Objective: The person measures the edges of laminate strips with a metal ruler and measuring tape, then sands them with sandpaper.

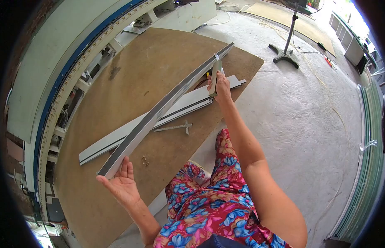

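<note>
A long metal profile (pixel 163 103) with a dark strip along its top runs diagonally over the brown board. Its near end rests against my left hand (pixel 124 186), palm up with the fingers apart. Up by the far end, my right hand (pixel 221 86) is wrapped round a short greenish-grey block (pixel 216 78), whose tip is close to the profile. White profiles (pixel 105 148) with dark lines lie on the board beneath. A metal square (pixel 187 127) and several small screws (pixel 145 161) lie nearer to me.
The brown board (pixel 130 62) spans the work area. A long machine with a blue edge (pixel 51 91) curves along the left. At the upper right a stand (pixel 286 56) is on the concrete floor among cables. Stacked glass sheets (pixel 366 165) stand at the far right.
</note>
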`<state>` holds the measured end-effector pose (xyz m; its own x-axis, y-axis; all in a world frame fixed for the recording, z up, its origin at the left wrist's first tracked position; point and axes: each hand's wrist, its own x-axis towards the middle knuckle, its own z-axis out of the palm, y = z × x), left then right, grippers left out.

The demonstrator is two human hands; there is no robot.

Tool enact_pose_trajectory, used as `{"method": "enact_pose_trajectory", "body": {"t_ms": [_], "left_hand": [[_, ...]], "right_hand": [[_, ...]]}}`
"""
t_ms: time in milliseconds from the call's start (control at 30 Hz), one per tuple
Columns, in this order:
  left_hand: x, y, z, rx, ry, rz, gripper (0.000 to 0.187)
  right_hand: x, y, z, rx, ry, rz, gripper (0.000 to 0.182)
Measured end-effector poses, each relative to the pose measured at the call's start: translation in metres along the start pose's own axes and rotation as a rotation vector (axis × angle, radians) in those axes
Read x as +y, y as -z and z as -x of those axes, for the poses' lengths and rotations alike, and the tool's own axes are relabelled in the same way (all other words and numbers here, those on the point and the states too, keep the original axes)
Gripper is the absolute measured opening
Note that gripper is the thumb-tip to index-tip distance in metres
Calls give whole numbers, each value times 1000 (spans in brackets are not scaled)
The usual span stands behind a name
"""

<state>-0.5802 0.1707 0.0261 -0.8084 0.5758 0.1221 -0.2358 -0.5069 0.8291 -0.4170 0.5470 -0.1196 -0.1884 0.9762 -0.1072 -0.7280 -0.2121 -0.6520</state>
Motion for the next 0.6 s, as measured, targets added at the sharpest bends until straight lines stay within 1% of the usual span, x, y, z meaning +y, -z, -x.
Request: {"method": "enact_pose_trajectory", "body": {"t_ms": [200, 500, 600], "left_hand": [[-4, -1, 3, 1, 8, -16, 77], [-7, -4, 14, 6, 21, -23, 76], [-8, -5, 16, 3, 21, -25, 77]], "right_hand": [[7, -11, 30, -18, 53, 63, 30], [19, -27, 82, -38, 72, 117, 29], [21, -34, 105, -39, 73, 133, 31]]}}
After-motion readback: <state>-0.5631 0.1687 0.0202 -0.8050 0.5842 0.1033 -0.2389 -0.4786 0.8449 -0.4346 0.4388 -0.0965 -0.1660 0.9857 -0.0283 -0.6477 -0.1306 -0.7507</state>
